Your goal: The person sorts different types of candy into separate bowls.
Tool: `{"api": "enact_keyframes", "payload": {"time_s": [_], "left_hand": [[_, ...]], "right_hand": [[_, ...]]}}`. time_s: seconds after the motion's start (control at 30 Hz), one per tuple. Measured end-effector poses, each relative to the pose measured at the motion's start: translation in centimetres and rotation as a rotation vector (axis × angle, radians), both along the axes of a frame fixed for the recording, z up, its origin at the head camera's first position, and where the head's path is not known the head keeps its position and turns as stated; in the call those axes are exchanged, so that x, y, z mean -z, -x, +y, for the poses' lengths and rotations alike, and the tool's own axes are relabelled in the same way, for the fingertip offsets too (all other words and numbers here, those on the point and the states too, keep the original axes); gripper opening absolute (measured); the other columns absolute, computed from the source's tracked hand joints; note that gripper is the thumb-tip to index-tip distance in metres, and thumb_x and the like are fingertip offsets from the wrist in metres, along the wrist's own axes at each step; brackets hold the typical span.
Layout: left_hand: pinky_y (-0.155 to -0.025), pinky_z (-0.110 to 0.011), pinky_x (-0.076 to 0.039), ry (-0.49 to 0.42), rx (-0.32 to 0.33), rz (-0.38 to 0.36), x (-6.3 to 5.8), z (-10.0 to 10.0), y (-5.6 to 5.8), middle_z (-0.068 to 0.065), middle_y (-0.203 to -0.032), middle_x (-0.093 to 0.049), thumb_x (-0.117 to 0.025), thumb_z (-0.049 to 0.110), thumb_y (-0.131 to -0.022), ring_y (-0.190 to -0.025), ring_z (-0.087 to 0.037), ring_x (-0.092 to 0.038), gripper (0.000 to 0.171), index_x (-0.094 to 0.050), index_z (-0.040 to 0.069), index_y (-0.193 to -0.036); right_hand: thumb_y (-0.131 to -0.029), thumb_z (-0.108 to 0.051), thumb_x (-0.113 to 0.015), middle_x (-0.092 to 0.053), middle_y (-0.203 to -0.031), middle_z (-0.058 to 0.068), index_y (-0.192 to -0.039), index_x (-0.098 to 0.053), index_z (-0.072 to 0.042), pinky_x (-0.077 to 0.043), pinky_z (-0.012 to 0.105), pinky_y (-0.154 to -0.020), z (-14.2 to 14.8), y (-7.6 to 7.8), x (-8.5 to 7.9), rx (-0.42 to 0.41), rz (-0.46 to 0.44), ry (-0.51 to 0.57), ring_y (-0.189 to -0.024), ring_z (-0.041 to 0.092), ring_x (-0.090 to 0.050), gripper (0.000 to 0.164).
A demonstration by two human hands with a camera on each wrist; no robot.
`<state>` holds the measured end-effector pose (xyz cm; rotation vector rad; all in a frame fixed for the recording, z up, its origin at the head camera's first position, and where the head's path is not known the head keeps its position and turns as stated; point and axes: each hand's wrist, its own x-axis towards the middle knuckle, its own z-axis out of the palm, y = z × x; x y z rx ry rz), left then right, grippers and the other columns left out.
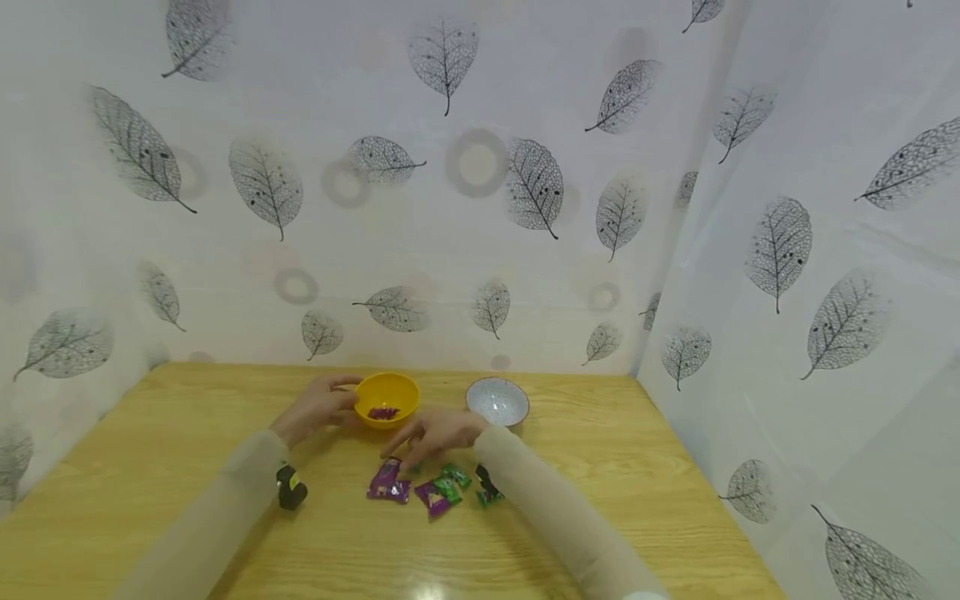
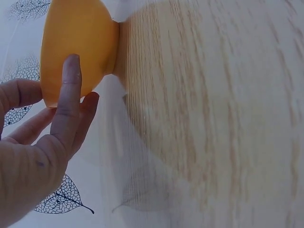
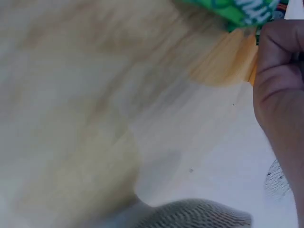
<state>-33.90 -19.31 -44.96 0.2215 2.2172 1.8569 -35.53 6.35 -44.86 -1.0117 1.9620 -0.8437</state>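
A yellow bowl [image 1: 408, 392] with purple-wrapped candies [image 1: 384, 413] inside stands toward the back of the table. My left hand [image 1: 318, 408] holds it at its left side; in the left wrist view the thumb is at the rim and the fingers lie along the outer wall. Over the pile in front of the bowl, my right hand [image 1: 442, 429] reaches down with fingers spread, fingertips right at a purple-wrapped candy [image 1: 386, 475]. Green-wrapped candies [image 1: 456, 475] lie to its right, and one green wrapper [image 3: 242, 9] shows close in the right wrist view, where most right fingers are hidden.
A pale speckled bowl [image 1: 497, 402] with a reddish rim stands to the right of the yellow one. Behind the wooden table [image 1: 600, 467] hangs a white leaf-patterned curtain [image 1: 465, 250], which continues along the right side.
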Motion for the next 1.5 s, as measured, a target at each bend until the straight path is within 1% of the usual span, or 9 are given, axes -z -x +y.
{"api": "enact_keyframes", "payload": {"time_s": [0.2, 0.33, 0.43, 0.47, 0.77, 0.9, 1.0, 1.23, 1.5], "left_hand": [[-0.086, -0.040, -0.059, 0.003, 0.006, 0.007, -0.2, 0.2, 0.2, -0.036, -0.137, -0.048, -0.048, 0.003, -0.095, -0.108, -0.036, -0.065, 0.054, -0.034, -0.012, -0.144], [-0.087, -0.041, -0.059, 0.005, 0.005, 0.002, -0.4, 0.2, 0.3, -0.036, -0.137, -0.047, -0.048, 0.004, -0.096, -0.107, -0.034, -0.065, 0.053, -0.035, -0.012, -0.144], [-0.087, -0.040, -0.059, 0.010, 0.005, -0.003, -0.4, 0.3, 0.4, -0.036, -0.138, -0.047, -0.049, 0.003, -0.096, -0.107, -0.033, -0.065, 0.053, -0.035, -0.011, -0.144], [-0.087, -0.040, -0.059, 0.017, 0.006, -0.003, -0.4, 0.3, 0.4, -0.036, -0.138, -0.047, -0.049, 0.004, -0.096, -0.108, -0.033, -0.065, 0.053, -0.035, -0.011, -0.144], [-0.089, -0.040, -0.058, 0.047, -0.009, -0.012, -0.4, 0.3, 0.5, -0.034, -0.138, -0.048, -0.050, 0.005, -0.096, -0.109, -0.033, -0.064, 0.052, -0.037, -0.009, -0.144], [-0.087, -0.037, -0.059, 0.058, 0.003, -0.001, -0.3, 0.2, 0.4, -0.033, -0.138, -0.048, -0.051, 0.006, -0.096, -0.110, -0.035, -0.064, 0.052, -0.037, -0.009, -0.144], [-0.087, -0.037, -0.058, 0.062, 0.010, 0.005, -0.4, 0.2, 0.2, -0.034, -0.138, -0.048, -0.051, 0.006, -0.096, -0.110, -0.035, -0.064, 0.053, -0.036, -0.010, -0.144], [-0.090, -0.040, -0.057, 0.079, -0.005, 0.006, -0.4, 0.2, -0.2, -0.033, -0.138, -0.048, -0.051, 0.007, -0.096, -0.110, -0.033, -0.063, 0.052, -0.038, -0.009, -0.144], [-0.087, -0.037, -0.058, 0.088, -0.033, -0.014, -0.1, 0.3, -0.2, -0.031, -0.137, -0.049, -0.050, 0.010, -0.099, -0.102, -0.024, -0.065, 0.050, -0.038, -0.007, -0.145]], "right_hand": [[-0.084, -0.022, -0.077, -0.046, -0.061, -0.009, -0.122, -0.070, -0.025, -0.032, 0.017, -0.051, -0.6, -0.1, 0.1, -0.042, 0.156, -0.062, -0.056, 0.005, -0.037, 0.039], [-0.083, -0.025, -0.078, -0.067, -0.080, -0.018, -0.118, -0.072, -0.026, -0.043, 0.012, -0.078, -1.1, -0.2, 0.2, -0.044, 0.253, -0.091, -0.077, -0.005, -0.053, 0.036], [-0.083, -0.023, -0.078, -0.072, -0.107, -0.019, -0.114, -0.074, -0.023, -0.038, 0.014, -0.101, -1.3, -0.4, 0.3, -0.045, 0.265, -0.098, -0.099, -0.007, -0.057, 0.031], [-0.083, -0.022, -0.078, -0.073, -0.107, -0.017, -0.113, -0.074, -0.023, -0.038, 0.014, -0.102, -1.3, -0.4, 0.4, -0.047, 0.264, -0.099, -0.100, -0.007, -0.057, 0.030], [-0.079, -0.025, -0.082, -0.069, -0.098, -0.020, -0.104, -0.077, -0.027, -0.043, 0.016, -0.085, -0.7, -0.1, 0.5, 0.085, 0.251, -0.043, -0.092, -0.004, -0.053, 0.025], [-0.079, -0.024, -0.082, -0.060, -0.074, -0.015, -0.103, -0.077, -0.026, -0.041, 0.015, -0.061, -0.3, 0.0, 0.1, 0.133, 0.228, -0.007, -0.068, 0.000, -0.047, 0.025], [-0.078, -0.025, -0.082, -0.045, -0.064, -0.009, -0.101, -0.078, -0.026, -0.031, 0.018, -0.049, -0.2, 0.2, -0.2, 0.172, 0.212, -0.005, -0.058, 0.006, -0.036, 0.023], [-0.077, -0.017, -0.082, -0.043, -0.060, -0.006, -0.099, -0.078, -0.019, -0.031, 0.020, -0.047, -0.1, 0.4, -0.8, 0.264, 0.128, 0.040, -0.052, 0.009, -0.033, 0.022], [-0.075, -0.022, -0.084, -0.043, -0.065, -0.005, -0.095, -0.077, -0.023, -0.043, 0.025, -0.062, 0.3, 0.7, -1.4, 0.412, 0.099, 0.077, -0.064, 0.011, -0.042, 0.022]]}}
